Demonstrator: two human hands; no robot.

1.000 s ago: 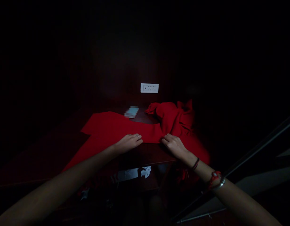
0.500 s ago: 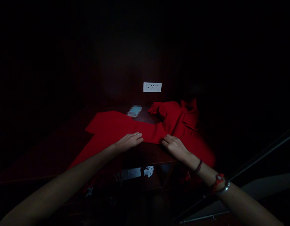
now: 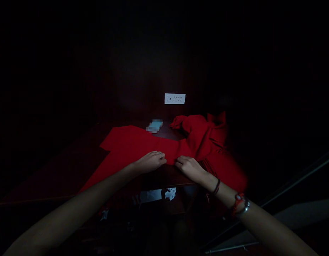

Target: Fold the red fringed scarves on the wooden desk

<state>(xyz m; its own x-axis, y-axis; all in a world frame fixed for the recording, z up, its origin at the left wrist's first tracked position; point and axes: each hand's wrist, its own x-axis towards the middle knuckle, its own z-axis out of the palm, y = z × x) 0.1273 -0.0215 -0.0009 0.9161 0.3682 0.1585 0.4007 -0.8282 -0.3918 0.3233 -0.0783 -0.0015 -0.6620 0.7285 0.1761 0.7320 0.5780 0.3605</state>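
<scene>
A red cloth (image 3: 135,142) lies spread across a dark table, flat on the left and bunched into a heap on the right. Its near edge runs between my two hands. My left hand (image 3: 152,161), with a ring on one finger, is closed on that edge. Close by on the right, my right hand (image 3: 189,167) pinches the same edge, fingers curled down onto the fabric. Bracelets circle my right wrist. The fingertips of both hands are partly hidden, and the scene is very dim.
Behind the cloth lies a pale blue blurred item (image 3: 154,126). A white socket panel (image 3: 175,99) is on the dark wall. White papers (image 3: 151,195) sit on a shelf beneath the tabletop (image 3: 52,177). A pale-edged dark structure stands at lower right.
My right hand has moved left along the cloth's edge, nearer my left hand. The whole view has shifted slightly; the red heap looks much the same.
</scene>
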